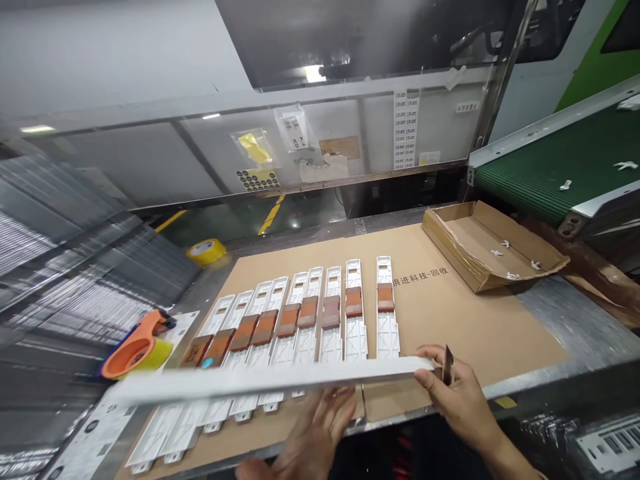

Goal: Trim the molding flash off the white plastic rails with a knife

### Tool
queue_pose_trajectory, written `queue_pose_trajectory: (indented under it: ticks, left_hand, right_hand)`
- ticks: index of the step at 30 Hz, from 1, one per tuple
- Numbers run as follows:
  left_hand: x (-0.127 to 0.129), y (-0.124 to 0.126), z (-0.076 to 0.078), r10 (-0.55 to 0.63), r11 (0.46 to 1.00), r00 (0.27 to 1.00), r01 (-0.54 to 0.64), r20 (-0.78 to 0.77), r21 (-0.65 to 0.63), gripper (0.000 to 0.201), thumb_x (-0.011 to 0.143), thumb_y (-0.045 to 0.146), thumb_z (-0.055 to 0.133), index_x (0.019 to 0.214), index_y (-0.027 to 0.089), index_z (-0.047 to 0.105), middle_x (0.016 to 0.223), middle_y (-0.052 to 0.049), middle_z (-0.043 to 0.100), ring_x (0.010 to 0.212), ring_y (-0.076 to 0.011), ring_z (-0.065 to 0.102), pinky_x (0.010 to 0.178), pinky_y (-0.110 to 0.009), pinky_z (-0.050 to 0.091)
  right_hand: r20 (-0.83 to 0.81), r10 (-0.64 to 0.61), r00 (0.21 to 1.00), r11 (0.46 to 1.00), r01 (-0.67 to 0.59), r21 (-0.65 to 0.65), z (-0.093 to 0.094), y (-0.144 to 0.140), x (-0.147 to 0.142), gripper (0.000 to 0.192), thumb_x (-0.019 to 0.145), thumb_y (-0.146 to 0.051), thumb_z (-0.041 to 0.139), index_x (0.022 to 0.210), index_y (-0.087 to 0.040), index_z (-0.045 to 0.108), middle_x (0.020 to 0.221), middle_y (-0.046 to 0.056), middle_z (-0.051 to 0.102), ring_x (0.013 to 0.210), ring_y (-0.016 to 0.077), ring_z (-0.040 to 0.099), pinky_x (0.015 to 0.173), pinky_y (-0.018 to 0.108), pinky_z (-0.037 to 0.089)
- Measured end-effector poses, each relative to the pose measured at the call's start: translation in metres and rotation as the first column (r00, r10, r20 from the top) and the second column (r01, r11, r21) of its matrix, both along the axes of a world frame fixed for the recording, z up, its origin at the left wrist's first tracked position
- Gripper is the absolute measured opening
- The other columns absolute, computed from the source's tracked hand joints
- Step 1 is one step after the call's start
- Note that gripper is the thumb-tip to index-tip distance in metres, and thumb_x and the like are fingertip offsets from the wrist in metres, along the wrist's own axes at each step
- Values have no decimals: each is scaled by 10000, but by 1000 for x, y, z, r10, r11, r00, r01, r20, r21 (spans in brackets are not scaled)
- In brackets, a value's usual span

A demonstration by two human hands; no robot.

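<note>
I hold a long white strip low in the frame, its long axis nearly level, running from lower left to the right of centre. My right hand pinches the strip's right end, thumb on top, fingers curled; a small dark piece stands between those fingers, and I cannot tell what it is. My left hand lies under the strip near mid-length, fingers spread open, palm up; whether it touches the strip I cannot tell. The right hand is the one with the firm hold. Beyond the strip, toward mid-frame, a row of white parts with brown inserts lies side by side on a cardboard sheet on the counter. A tape dispenser sits at the left.
</note>
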State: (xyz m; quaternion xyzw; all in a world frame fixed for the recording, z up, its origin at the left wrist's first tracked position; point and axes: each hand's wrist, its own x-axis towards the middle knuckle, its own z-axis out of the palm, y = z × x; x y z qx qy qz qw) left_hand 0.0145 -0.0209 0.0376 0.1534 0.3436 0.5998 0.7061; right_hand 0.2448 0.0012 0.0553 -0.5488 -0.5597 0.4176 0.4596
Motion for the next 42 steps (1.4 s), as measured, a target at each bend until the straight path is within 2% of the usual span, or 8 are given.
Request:
queue_pose_trajectory:
  ticks: [4, 8, 11, 15, 19, 23, 29, 42]
  left_hand:
    - [55, 16, 12, 314, 929, 946, -287, -84, 235, 1015, 383, 729, 754, 1293, 428, 418, 1223, -73, 566, 1119, -320, 553, 942, -464, 455]
    - [74, 28, 30, 429, 898, 887, -400, -168, 184, 395, 726, 455, 710, 979, 282, 462, 847, 19, 506, 656, -117, 535, 627, -278, 499]
    - [61, 37, 33, 490, 870, 856, -467, -166, 160, 324, 777, 401, 672, 951, 249, 446, 804, 25, 435, 535, -58, 386, 461, -189, 383]
    - [46, 43, 26, 482, 876, 857, -478, -180, 69, 378, 753, 401, 699, 937, 221, 423, 753, 24, 417, 501, -42, 339, 413, -163, 321]
    - [44, 41, 23, 462, 885, 866, -464, -189, 40, 391, 755, 410, 698, 927, 215, 406, 758, 27, 414, 501, -31, 346, 417, -151, 319]
    - [45, 38, 25, 427, 903, 883, -429, -195, 35, 390, 761, 421, 689, 954, 216, 419, 767, 27, 411, 504, -27, 339, 419, -148, 326]
    - [47, 36, 27, 396, 918, 892, -391, -218, 66, 372, 776, 423, 670, 965, 217, 425, 755, 30, 408, 509, -33, 341, 411, -150, 333]
    - [53, 35, 31, 383, 921, 897, -389, -218, 20, 747, 748, 411, 700, 1364, 250, 310, 718, 34, 396, 490, -42, 319, 376, -146, 333]
  right_hand:
    - [-55, -37, 998, 991, 44, 126, -4, -21, -41, 251, 855, -394, 584, 937, -165, 647, 832, 56, 619, 545, 87, 531, 509, 196, 437]
    - [-432, 93, 897, 980, -160, -120, -15, -36, -51, 586, 764, -554, 657, 1228, -239, 486, 1087, 101, 572, 434, 43, 522, 370, 155, 384]
    - [-471, 109, 876, 953, -226, -200, -20, -40, -38, 704, 768, -659, 581, 1282, -264, 306, 1049, 75, 524, 448, 53, 508, 332, 167, 386]
    - [-347, 255, 903, 869, -371, -328, -12, -43, -27, 446, 942, -605, 259, 1076, -201, 392, 740, -17, 452, 437, 60, 424, 361, 175, 354]
    - [43, 498, 866, 863, -490, -125, -4, -43, -28, 371, 992, -455, 254, 890, -186, 488, 713, 8, 495, 621, 103, 493, 593, 224, 413]
    - [329, 457, 826, 876, -483, -4, -5, -43, -31, 341, 999, -409, 267, 1022, -232, 558, 822, 23, 556, 699, 121, 554, 629, 223, 413]
    - [489, 281, 826, 916, -382, 120, -12, -45, -38, 396, 1012, -395, 231, 753, -207, 463, 629, -39, 535, 514, 96, 508, 488, 224, 300]
    - [560, 344, 754, 925, -375, -63, -16, -47, -41, 394, 1013, -398, 231, 762, -212, 471, 671, -41, 589, 526, 109, 522, 507, 269, 235]
